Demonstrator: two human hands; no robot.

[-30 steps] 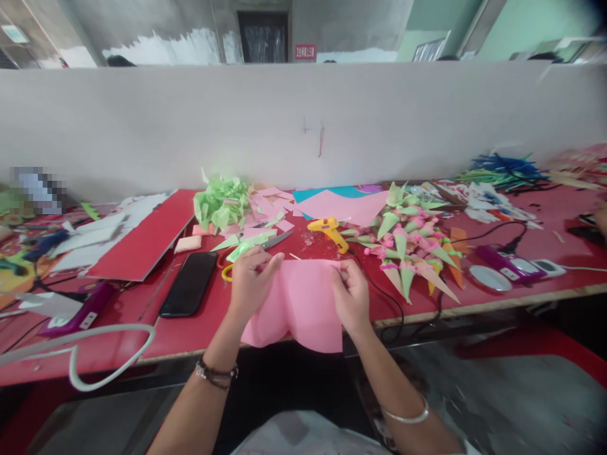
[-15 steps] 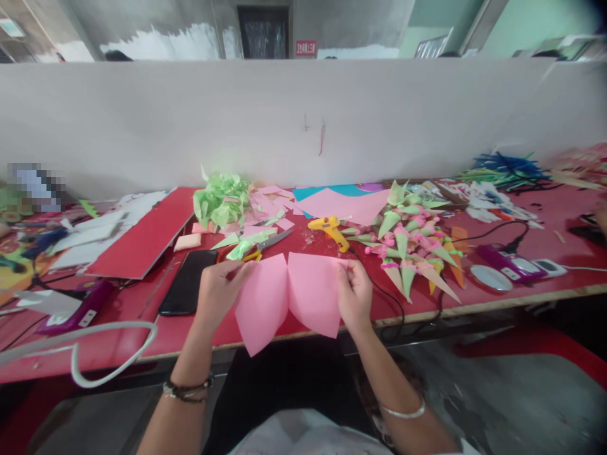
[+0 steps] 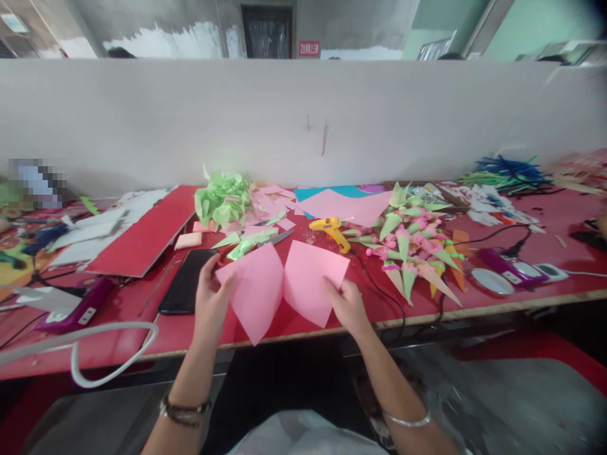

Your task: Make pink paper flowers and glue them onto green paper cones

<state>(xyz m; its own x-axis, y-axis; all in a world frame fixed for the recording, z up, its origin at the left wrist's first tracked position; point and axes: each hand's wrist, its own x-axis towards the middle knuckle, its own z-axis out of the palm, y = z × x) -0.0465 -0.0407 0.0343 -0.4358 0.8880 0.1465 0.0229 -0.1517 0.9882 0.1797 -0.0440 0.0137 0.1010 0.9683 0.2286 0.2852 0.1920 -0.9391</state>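
A cut piece of pink paper (image 3: 313,284), two petal-like halves joined at a narrow middle, is held up over the table's front edge. My left hand (image 3: 212,294) grips its left half, thumb in front and fingers behind. On the right half, my right hand (image 3: 344,302) has its thumb on the front face; the other fingers are mostly hidden behind. Just beyond the paper lie scissors (image 3: 279,237) and a yellow glue gun (image 3: 331,232). A black phone (image 3: 183,284) rests beside my left hand.
Right of the glue gun is a pile of green and pink paper cones (image 3: 410,243). Crumpled green paper (image 3: 222,199) and a red board (image 3: 147,230) lie to the left. Purple power strips (image 3: 507,266) with cables sit on the red table (image 3: 550,218). A white partition (image 3: 265,126) stands behind.
Both hands have shifted their hold from the upper corners toward the sides of the pink paper. The paper's halves have tilted, and its lower tips have risen slightly.
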